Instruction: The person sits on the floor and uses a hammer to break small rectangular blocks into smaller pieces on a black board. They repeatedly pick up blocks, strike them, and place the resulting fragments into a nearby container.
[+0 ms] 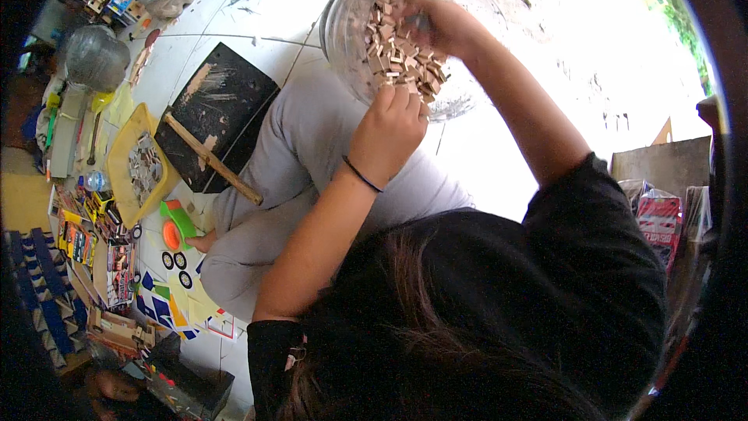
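A large clear plastic tub (343, 54) sits at the top middle, just beyond my bent legs. Inside it lies a heap of small brown wooden pieces (425, 72). My left hand (389, 129), with a dark band round the wrist, is at the tub's near side. Its fingers are curled together at the edge of the heap, and what they pinch is hidden. Reaching in from the right, my right hand (427, 22) is over the heap inside the tub. Motion smears its fingers, so what it holds cannot be made out.
Left of my legs lie a black board (222, 82), a wooden stick (210, 157) and a yellow tray (123, 175) of small pieces. Further left are plastic jars (95, 58), a green-orange object (178, 226), small black wheels (181, 260) and coloured sheets (160, 308). White tiles (288, 0) cover the floor.
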{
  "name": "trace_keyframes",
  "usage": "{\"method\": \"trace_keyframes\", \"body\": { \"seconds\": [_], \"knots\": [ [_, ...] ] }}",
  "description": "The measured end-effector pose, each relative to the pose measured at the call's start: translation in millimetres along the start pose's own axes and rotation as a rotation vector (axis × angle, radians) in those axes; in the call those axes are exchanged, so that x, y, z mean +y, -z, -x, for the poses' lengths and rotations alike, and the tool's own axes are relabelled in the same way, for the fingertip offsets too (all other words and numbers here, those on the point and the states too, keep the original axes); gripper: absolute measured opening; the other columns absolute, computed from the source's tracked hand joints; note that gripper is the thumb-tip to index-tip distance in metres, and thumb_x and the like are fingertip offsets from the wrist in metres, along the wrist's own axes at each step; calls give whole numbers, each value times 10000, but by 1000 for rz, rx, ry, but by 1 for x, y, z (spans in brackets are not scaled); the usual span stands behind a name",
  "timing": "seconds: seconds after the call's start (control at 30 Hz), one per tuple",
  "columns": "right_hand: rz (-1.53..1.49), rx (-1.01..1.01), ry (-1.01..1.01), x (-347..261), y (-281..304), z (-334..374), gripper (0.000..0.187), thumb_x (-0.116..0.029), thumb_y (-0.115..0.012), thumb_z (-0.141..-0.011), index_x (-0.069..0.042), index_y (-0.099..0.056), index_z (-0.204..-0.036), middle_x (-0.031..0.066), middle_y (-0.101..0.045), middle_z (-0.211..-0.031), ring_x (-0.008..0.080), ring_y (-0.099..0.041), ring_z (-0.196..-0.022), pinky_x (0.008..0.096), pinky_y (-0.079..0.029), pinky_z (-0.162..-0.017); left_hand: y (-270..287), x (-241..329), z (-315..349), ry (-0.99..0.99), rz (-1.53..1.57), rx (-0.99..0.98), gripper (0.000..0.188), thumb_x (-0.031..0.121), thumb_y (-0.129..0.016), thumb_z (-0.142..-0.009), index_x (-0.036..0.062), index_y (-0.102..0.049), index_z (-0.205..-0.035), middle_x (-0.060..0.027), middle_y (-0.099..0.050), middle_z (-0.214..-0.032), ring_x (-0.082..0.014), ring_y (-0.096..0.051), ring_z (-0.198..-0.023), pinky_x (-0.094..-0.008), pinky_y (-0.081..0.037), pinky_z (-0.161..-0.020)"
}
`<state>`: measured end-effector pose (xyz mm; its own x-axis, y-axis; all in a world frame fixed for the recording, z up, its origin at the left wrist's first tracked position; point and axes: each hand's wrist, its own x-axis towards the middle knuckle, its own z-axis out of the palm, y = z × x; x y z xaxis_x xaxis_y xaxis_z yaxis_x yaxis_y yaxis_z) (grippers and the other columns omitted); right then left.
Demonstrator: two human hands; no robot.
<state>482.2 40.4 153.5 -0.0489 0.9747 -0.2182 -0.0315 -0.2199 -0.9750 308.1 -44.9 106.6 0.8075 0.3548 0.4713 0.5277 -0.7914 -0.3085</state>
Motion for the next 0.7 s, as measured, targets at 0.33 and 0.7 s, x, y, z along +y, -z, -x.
{"method": "trace_keyframes", "body": {
  "seconds": [0.33, 0.7],
  "knots": [
    [650, -1541, 521, -69, -166, 36, 316, -305, -609, -836, 6, -589, -888, 75, -570, -745, 172, -549, -705, 305, -449, -657, -34, 11, 8, 90, 152, 139, 81, 130, -561, -762, 79, -620, -784, -65, -578, -771, -210, -542, -828, -383, -418, -865],
    [1037, -596, -113, 36, -318, -156, 191, -175, -536, -840, 7, -582, -877, 152, -604, -821, 235, -621, -646, 343, -541, -523, -26, 16, 4, 54, 381, 380, 192, 91, -531, -796, 5, -612, -947, -159, -597, -1003, -279, -543, -962, -400, -423, -889]
  ]
}}
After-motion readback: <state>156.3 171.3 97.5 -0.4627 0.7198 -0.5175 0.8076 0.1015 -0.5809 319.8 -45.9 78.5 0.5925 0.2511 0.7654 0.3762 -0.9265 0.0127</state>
